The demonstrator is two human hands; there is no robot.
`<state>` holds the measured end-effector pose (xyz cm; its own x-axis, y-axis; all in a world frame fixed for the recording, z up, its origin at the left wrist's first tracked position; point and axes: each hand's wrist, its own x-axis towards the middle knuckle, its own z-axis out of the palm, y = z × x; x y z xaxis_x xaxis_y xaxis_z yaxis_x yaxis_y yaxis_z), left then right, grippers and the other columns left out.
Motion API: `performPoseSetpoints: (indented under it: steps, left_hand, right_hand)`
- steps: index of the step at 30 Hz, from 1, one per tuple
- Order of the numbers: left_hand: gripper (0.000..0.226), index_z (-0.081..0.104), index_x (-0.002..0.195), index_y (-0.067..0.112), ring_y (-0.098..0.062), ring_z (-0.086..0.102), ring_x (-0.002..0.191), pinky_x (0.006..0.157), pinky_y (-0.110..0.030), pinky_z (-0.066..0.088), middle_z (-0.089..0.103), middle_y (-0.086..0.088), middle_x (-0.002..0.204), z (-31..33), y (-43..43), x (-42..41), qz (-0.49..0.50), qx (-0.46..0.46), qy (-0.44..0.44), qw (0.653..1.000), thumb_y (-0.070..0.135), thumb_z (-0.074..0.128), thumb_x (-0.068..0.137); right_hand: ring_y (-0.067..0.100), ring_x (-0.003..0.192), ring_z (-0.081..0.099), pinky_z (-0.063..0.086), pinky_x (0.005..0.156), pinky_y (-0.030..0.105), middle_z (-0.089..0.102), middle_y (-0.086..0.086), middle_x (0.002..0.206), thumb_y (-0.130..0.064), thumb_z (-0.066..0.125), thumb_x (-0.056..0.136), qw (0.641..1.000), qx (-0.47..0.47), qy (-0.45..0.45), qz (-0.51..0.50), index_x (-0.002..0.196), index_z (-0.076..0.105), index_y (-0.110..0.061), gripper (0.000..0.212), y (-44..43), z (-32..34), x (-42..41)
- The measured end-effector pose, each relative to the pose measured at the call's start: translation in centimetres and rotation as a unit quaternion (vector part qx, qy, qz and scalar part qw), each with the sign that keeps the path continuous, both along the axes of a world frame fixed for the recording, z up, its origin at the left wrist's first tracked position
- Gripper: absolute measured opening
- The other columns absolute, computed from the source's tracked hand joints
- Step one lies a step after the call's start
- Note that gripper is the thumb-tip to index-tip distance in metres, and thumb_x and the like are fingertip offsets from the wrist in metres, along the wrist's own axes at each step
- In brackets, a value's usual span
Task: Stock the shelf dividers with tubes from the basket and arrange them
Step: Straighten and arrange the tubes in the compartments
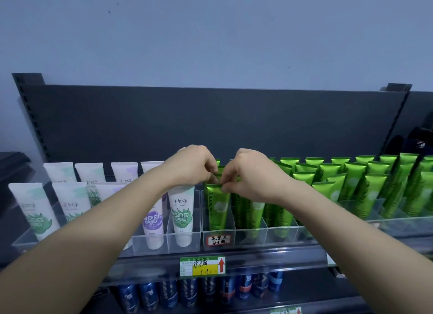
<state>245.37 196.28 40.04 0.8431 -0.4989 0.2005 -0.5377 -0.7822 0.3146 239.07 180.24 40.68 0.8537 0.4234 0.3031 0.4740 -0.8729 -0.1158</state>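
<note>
Hands meet over the leftmost lane of green tubes on the shelf, both forearms reaching in from the lower corners. The right hand has its fingers curled down and pinches the crimped top edge of the front green tube, which stands upright, cap down, at the front of its lane in the clear dividers. The left hand is curled the same way, its fingertips pinching the top of the second green tube just behind the front one; the two hands nearly touch at the fingertips. The front green tube sits close between the lane walls, with a handwritten label on the clear front lip below it. Just across the left wall stands a white tube with a green leaf print, beside one with a purple print; more white tubes fill the lanes further left. To the right, the green rows run back in tight ranks, and several lanes show bare clear floor near the front lip. Above the tube tops the space is open up to the dark back panel and the blue wall. A price tag with a red arrow hangs on the shelf edge, and blue cans stand below.
</note>
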Motion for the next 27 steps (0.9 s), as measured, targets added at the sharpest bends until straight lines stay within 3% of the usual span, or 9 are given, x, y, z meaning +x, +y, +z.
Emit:
performPoseSetpoints:
  steps: [11,15,18,21,24,27]
  left_hand:
    - [0.005,0.076,0.080,0.026,-0.013,0.060,0.072,0.065,-0.025,0.044,0.068,0.008,0.069,-0.2,0.5,0.8,-0.026,-0.001,0.003,1.000,0.028,0.076,0.075]
    - [0.007,0.075,0.082,0.027,-0.003,0.056,0.066,0.062,-0.022,0.040,0.064,0.014,0.066,0.1,0.6,0.4,-0.028,-0.006,0.016,0.999,0.029,0.077,0.075]
    - [0.014,0.075,0.088,0.026,0.003,0.057,0.066,0.061,-0.018,0.041,0.066,0.015,0.069,0.8,0.8,0.1,-0.039,-0.009,0.047,0.998,0.028,0.078,0.075]
    - [0.006,0.075,0.086,0.027,0.003,0.061,0.072,0.064,-0.015,0.045,0.071,0.013,0.076,2.1,1.3,0.3,-0.025,-0.024,0.039,0.999,0.029,0.074,0.080]
    - [0.006,0.074,0.086,0.027,-0.004,0.063,0.085,0.072,-0.020,0.047,0.070,0.013,0.083,2.6,1.6,1.6,0.020,-0.044,-0.009,0.999,0.026,0.067,0.086]
    - [0.012,0.073,0.096,0.028,-0.010,0.061,0.095,0.089,-0.031,0.047,0.068,0.013,0.093,2.3,1.1,2.6,0.044,0.006,-0.020,0.999,0.029,0.068,0.085]
  right_hand:
    - [0.009,0.091,0.044,0.033,0.072,0.024,0.045,-0.021,0.062,-0.031,0.071,0.081,1.000,0.004,0.003,-0.012,0.092,0.075,-0.029,0.012,-0.1,0.0,0.5]
    - [0.008,0.089,0.049,0.034,0.070,0.023,0.061,-0.017,0.069,-0.036,0.074,0.078,0.999,0.028,0.015,-0.008,0.089,0.076,-0.027,0.014,-0.4,-0.1,0.2]
    - [0.005,0.078,0.059,0.042,0.067,0.022,0.072,-0.009,0.078,-0.041,0.077,0.075,0.997,0.058,0.041,-0.004,0.086,0.078,-0.028,0.018,-0.9,0.2,0.2]
    - [0.005,0.084,0.063,0.049,0.078,0.025,0.074,-0.009,0.085,-0.038,0.074,0.078,0.994,0.101,0.030,-0.016,0.087,0.077,-0.028,0.014,-1.7,0.8,0.9]
    - [0.003,0.092,0.049,0.047,0.087,0.031,0.070,-0.015,0.087,-0.029,0.070,0.083,0.995,0.093,-0.019,-0.037,0.091,0.076,-0.029,0.010,-2.0,0.7,2.4]
    - [0.003,0.098,0.036,0.047,0.090,0.038,0.069,-0.015,0.093,-0.027,0.068,0.085,0.996,0.064,-0.021,-0.052,0.096,0.074,-0.031,0.013,-1.8,0.2,4.0]
